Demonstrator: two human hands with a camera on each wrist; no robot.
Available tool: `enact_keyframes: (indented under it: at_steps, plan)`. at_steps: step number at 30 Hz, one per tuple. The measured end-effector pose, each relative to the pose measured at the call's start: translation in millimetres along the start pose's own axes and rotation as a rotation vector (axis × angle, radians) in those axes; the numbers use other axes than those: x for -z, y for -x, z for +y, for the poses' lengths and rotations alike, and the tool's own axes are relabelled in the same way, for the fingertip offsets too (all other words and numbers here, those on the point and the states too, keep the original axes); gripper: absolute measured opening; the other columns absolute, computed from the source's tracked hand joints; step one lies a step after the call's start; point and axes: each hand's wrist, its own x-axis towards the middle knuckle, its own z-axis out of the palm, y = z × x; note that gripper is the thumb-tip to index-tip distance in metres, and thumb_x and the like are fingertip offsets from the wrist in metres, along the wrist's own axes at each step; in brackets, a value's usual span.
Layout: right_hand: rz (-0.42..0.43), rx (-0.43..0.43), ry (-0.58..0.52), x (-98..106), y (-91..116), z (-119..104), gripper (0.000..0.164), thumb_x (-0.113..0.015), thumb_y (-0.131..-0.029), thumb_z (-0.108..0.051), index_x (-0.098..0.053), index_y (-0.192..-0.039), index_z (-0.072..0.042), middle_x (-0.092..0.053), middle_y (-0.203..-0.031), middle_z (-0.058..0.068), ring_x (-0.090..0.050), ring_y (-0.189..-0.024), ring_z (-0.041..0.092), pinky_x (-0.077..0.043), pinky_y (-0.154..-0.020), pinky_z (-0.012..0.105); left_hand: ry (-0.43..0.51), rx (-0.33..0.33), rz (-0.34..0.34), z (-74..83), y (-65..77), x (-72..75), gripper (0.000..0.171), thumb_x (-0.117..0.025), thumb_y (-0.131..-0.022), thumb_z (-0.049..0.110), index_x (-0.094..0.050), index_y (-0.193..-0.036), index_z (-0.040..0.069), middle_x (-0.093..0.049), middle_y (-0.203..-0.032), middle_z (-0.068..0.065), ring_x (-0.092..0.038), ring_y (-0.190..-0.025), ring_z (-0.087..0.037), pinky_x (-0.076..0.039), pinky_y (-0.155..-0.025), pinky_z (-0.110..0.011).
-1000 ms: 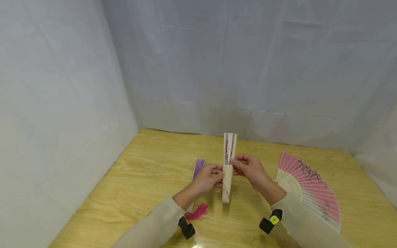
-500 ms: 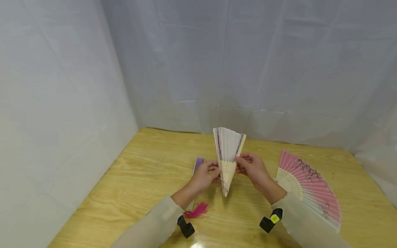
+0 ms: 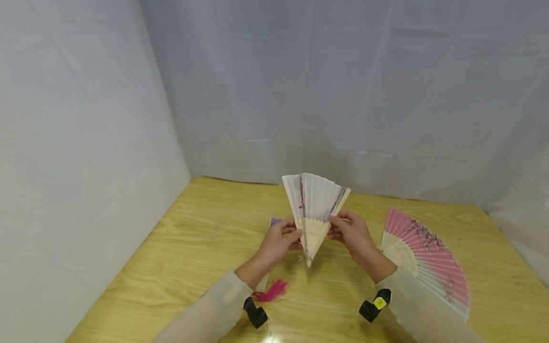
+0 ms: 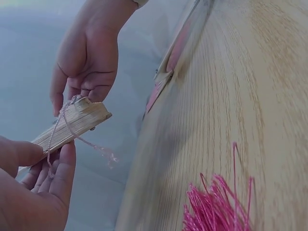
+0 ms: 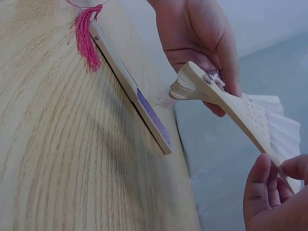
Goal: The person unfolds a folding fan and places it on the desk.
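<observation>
A white folding fan (image 3: 317, 197) with pale ribs is held up above the table, partly spread, its pivot end pointing down. On its left side, my left hand (image 3: 276, 243) pinches the ribs between thumb and fingers. My right hand (image 3: 352, 236) pinches the outer rib on the right side. In the left wrist view a thin pale cord (image 4: 72, 127) hangs from the fan's pivot end. The right wrist view shows the fan's cut-out ribs (image 5: 255, 115) and white pleats.
A closed purple folding fan (image 5: 151, 115) with a pink tassel (image 3: 272, 290) lies on the wooden table (image 3: 206, 228), partly behind the left arm. To the right lies a spread pink fan (image 3: 429, 252) with a branch print. White sheeting (image 3: 343, 95) stands behind.
The white fan has gone from nearly closed to partly spread. Its left edge moved left with the left hand, while its right edge swung slightly right with the right hand.
</observation>
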Motion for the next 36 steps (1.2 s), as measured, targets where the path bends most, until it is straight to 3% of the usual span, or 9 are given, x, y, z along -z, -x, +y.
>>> enact_keyframes:
  at_steps: [4, 8, 12, 15, 23, 29, 33, 36]
  plan:
    - [0.009, 0.002, -0.010, 1.1, 0.2, 0.7, 0.012, -0.053, -0.099, -0.007, -0.043, -0.102, -0.001, -0.062, -0.068, -0.002, -0.062, -0.062, 0.008, -0.055, -0.062, 0.021, 0.010, -0.006, 0.020, -2.4, -1.4, 3.6, 0.026, -0.053, -0.099, 0.004, -0.052, -0.120, -0.012, -0.062, -0.102, -0.017, -0.062, -0.080, -0.014, -0.055, -0.085, -0.044]
    - [0.020, 0.010, -0.029, 1.8, -0.2, 1.1, 0.023, -0.055, -0.098, -0.007, -0.036, -0.110, -0.004, -0.064, -0.067, -0.002, -0.063, -0.061, 0.008, -0.055, -0.062, 0.022, 0.006, -0.020, 0.037, -4.3, -2.1, 6.7, 0.027, -0.051, -0.100, 0.006, -0.050, -0.121, -0.012, -0.063, -0.103, -0.019, -0.063, -0.079, -0.014, -0.057, -0.080, -0.037]
    - [0.074, 0.056, -0.044, 1.3, 0.3, 0.0, 0.040, -0.060, -0.096, -0.005, -0.024, -0.114, -0.007, -0.066, -0.069, -0.001, -0.064, -0.060, 0.010, -0.056, -0.061, 0.024, 0.012, -0.026, 0.055, -6.7, -3.0, 8.0, 0.028, -0.047, -0.100, 0.003, -0.045, -0.124, -0.012, -0.062, -0.108, -0.024, -0.063, -0.078, -0.014, -0.057, -0.077, -0.035]
    - [0.107, 0.120, 0.004, 1.2, 0.7, 0.6, 0.043, -0.061, -0.094, -0.002, -0.023, -0.113, -0.007, -0.066, -0.070, 0.001, -0.065, -0.059, 0.012, -0.057, -0.060, 0.026, 0.027, -0.021, 0.059, -7.2, -3.0, 8.0, 0.029, -0.047, -0.097, -0.002, -0.044, -0.125, -0.012, -0.061, -0.109, -0.024, -0.063, -0.078, -0.015, -0.058, -0.077, -0.036]
    - [0.076, 0.288, 0.237, 3.1, 3.2, 3.4, 0.016, -0.057, -0.094, 0.002, -0.056, -0.109, 0.006, -0.066, -0.077, 0.012, -0.067, -0.068, 0.015, -0.057, -0.064, 0.026, 0.046, -0.016, 0.099, -4.5, -3.4, 9.9, 0.029, -0.049, -0.095, -0.003, -0.044, -0.124, -0.008, -0.058, -0.105, -0.017, -0.060, -0.077, -0.015, -0.057, -0.072, -0.029]
    - [0.091, 0.439, 0.573, 5.5, 6.8, 2.5, 0.022, -0.066, -0.083, 0.004, -0.062, -0.104, 0.000, -0.070, -0.082, 0.013, -0.067, -0.073, 0.016, -0.053, -0.064, 0.023, 0.053, -0.023, 0.131, -4.2, -4.8, 14.3, 0.028, -0.050, -0.096, -0.003, -0.044, -0.123, -0.008, -0.059, -0.106, -0.019, -0.060, -0.078, -0.014, -0.056, -0.071, -0.027]
    - [0.100, 0.520, 0.739, 5.3, 9.0, 0.7, 0.019, -0.070, -0.083, -0.001, -0.062, -0.101, -0.002, -0.071, -0.083, 0.011, -0.068, -0.075, 0.020, -0.055, -0.065, 0.030, 0.063, -0.028, 0.151, -3.8, -6.7, 17.5, 0.029, -0.050, -0.095, -0.005, -0.043, -0.124, -0.009, -0.058, -0.105, -0.018, -0.059, -0.075, -0.014, -0.055, -0.068, -0.025]
    - [0.117, 0.574, 0.868, 5.3, 11.2, -0.5, 0.018, -0.071, -0.084, -0.004, -0.062, -0.099, -0.004, -0.067, -0.075, 0.006, -0.063, -0.066, 0.018, -0.052, -0.060, 0.032, 0.073, -0.038, 0.168, -3.4, -8.1, 20.4, 0.030, -0.049, -0.095, -0.006, -0.043, -0.124, -0.009, -0.058, -0.104, -0.018, -0.060, -0.073, -0.014, -0.055, -0.068, -0.025]
